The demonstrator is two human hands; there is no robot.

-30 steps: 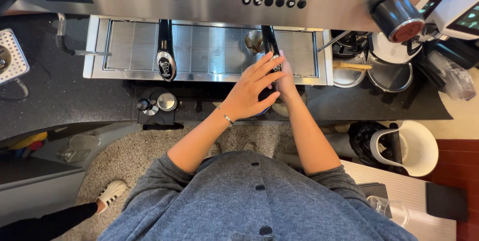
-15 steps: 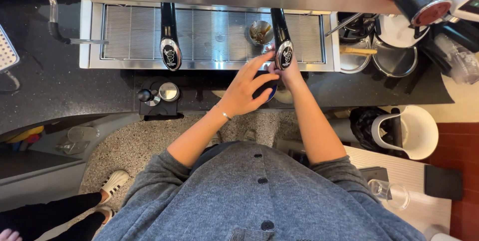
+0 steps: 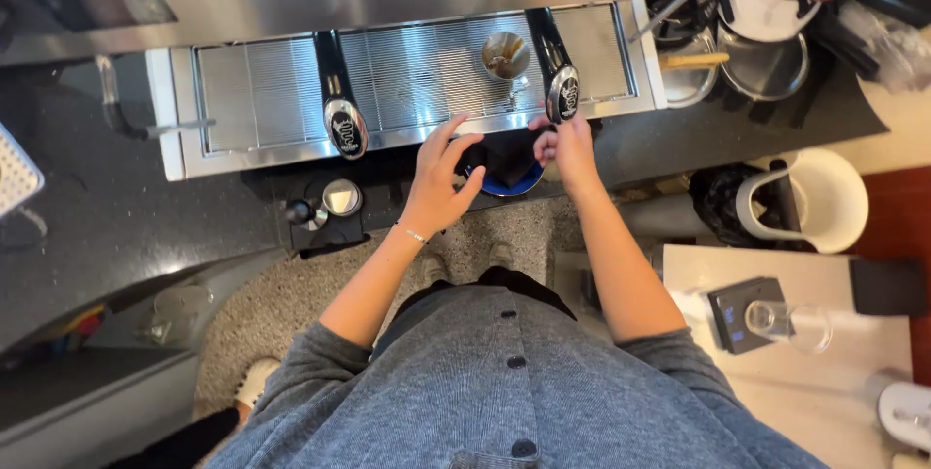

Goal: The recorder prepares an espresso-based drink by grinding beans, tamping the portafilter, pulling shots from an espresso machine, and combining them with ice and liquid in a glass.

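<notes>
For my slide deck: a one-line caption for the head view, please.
Both hands, left hand and right hand, meet over a dark cloth before the espresso machine's drip tray.

Both hands (image 3: 441,183) (image 3: 567,144) on dark cloth (image 3: 506,159) by espresso machine (image 3: 407,81)
</notes>
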